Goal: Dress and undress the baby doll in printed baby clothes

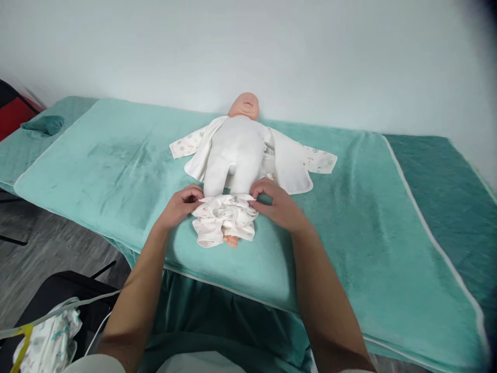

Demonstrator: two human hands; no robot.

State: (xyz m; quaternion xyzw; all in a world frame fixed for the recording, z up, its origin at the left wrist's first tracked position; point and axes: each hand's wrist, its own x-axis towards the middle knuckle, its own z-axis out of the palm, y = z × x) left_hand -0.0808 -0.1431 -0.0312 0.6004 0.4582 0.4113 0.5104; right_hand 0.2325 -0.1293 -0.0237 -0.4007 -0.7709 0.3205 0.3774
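Note:
A baby doll (236,145) with a white cloth body lies on its back on the green-covered bed, head toward the wall. Its white printed jacket (293,163) hangs open, sleeves spread to both sides. White printed baby pants (225,220) are bunched around the doll's lower legs, and one foot (232,241) shows at the hem. My left hand (181,203) pinches the waistband at its left edge. Opposite it, my right hand (275,202) pinches the waistband's right edge between thumb and fingers.
The bed (116,150) carries a light green cover over a darker one (438,181) and stands against a white wall. A black chair (66,285) at lower left holds printed white cloth (54,336). Pale cables cross near my left forearm.

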